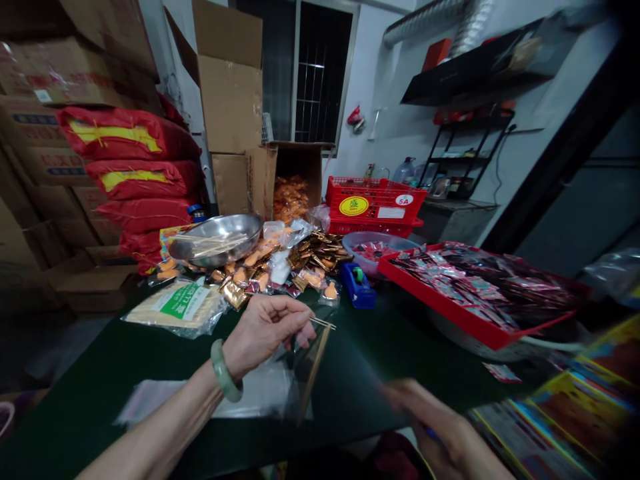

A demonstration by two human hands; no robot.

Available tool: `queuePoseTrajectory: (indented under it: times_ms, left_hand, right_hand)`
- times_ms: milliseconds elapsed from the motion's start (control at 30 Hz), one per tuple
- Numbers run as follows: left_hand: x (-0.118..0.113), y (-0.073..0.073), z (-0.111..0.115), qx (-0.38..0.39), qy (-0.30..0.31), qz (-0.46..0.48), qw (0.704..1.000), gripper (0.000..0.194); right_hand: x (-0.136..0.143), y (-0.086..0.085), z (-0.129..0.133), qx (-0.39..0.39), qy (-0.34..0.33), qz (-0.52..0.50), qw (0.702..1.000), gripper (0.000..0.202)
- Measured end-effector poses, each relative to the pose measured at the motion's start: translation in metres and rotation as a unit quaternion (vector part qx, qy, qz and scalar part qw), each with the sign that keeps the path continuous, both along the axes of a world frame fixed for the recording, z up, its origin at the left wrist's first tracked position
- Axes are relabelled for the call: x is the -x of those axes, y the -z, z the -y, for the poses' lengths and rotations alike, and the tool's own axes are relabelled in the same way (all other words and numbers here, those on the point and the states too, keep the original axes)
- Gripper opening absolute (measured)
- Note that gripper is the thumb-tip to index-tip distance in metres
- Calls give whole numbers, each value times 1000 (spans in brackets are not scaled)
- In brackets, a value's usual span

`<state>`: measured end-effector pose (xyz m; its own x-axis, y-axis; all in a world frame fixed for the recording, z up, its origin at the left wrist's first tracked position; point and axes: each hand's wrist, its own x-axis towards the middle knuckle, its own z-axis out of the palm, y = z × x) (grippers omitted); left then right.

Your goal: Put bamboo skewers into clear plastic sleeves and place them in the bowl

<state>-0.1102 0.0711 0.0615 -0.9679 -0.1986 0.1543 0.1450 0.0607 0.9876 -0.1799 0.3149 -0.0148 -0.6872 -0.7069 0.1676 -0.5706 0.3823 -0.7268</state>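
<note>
My left hand [273, 330], a green bangle at its wrist, is closed in a pinch over the dark green table. Thin wooden sticks [323, 323] poke out past its fingertips. Just below them hangs a clear plastic bag [303, 363] with a narrow gold-brown edge or strip [316, 367]; whether the fingers grip the bag too is unclear. Flat clear bags [255, 395] lie on the table under this hand. My right hand [430, 413] is smeared by motion at the lower right, near the table's front edge. A small blue spot shows by its fingers, too blurred to name.
Behind the hands lie a pack of sticks [180, 303], a steel bowl [245, 233] with sticks, loose orange pieces [260, 257], gold packets [320, 253] and a blue tape dispenser [358, 287]. A red tray [445, 303] of packets stands right, with colourful packages [575, 413] before it.
</note>
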Motion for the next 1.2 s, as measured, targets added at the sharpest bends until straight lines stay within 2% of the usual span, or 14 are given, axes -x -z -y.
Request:
queuePoseTrajectory:
  times_ms: [67,167,233,333,500,600,700,833,900,1067,1133,1200]
  left_hand:
    - [-1,-2,-3,6,13,10,1000,25]
    - [-4,-6,-4,16,27,18,999,25]
    - [-7,-8,-3,20,25,18,999,24]
    - [-12,-10,-1,25,9,17,1000,23]
    - [-14,-12,-1,33,0,7,999,21]
    - [-13,-11,-3,32,-5,-7,999,21]
    - [-13,-7,-2,27,-11,-19,999,26]
    - [-16,-1,2,10,9,3,1000,43]
    - [-17,2,2,10,16,23,1000,44]
    - [-13,8,-5,-2,-16,43,999,27]
    - [-12,7,-6,-11,-30,40,999,24]
    - [-13,6,-3,-21,-54,41,997,23]
  right_hand:
    - [5,-14,28,92,-18,30,995,38]
    - [5,-29,70,237,-70,143,958,44]
    - [2,-33,89,282,-74,203,935,37]
    - [-1,-35,102,307,-58,253,916,26]
    - [-2,-42,104,324,-70,318,888,20]
    - [-3,-47,105,326,-50,357,874,20]
    - [-3,-48,103,338,-21,370,865,21]
    - [-2,-47,97,364,11,378,851,24]
    - [-2,-47,97,360,17,383,851,25]
    - [0,-49,103,344,16,371,862,27]
    - [3,-45,92,346,32,358,867,29]
    - [7,-33,66,331,63,330,882,34]
